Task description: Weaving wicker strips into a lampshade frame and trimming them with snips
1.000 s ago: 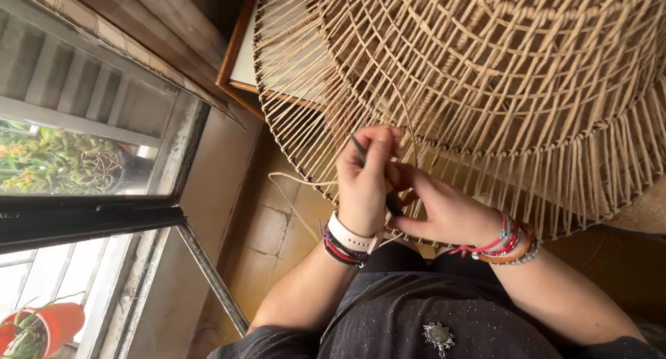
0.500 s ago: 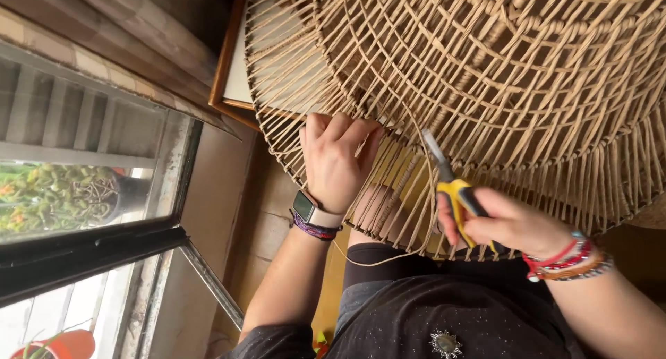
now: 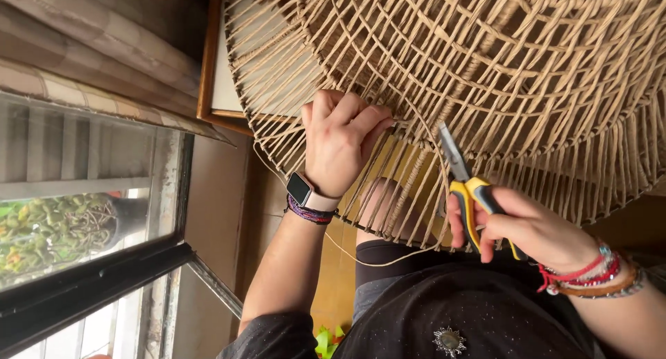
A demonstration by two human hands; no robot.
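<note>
A large woven cord lampshade (image 3: 499,74) on a wire frame fills the upper right of the head view. My left hand (image 3: 343,140) grips the cords at its lower rim, fingers curled closed; a watch and bracelets sit on the wrist. My right hand (image 3: 527,227) holds yellow-and-black-handled scissors (image 3: 461,182), blades pointing up against the cords near the rim. A loose beige cord (image 3: 374,260) hangs down from the rim between my arms.
A window (image 3: 76,213) with a dark frame is at the left, plants outside. A wood-framed board (image 3: 218,88) leans behind the lampshade. My knee shows through the cords, above my dark clothing (image 3: 451,310).
My hands, close together on the rim a second ago, have parted. The right hand now holds scissors up to the cords; the left hand has shifted up along the rim.
</note>
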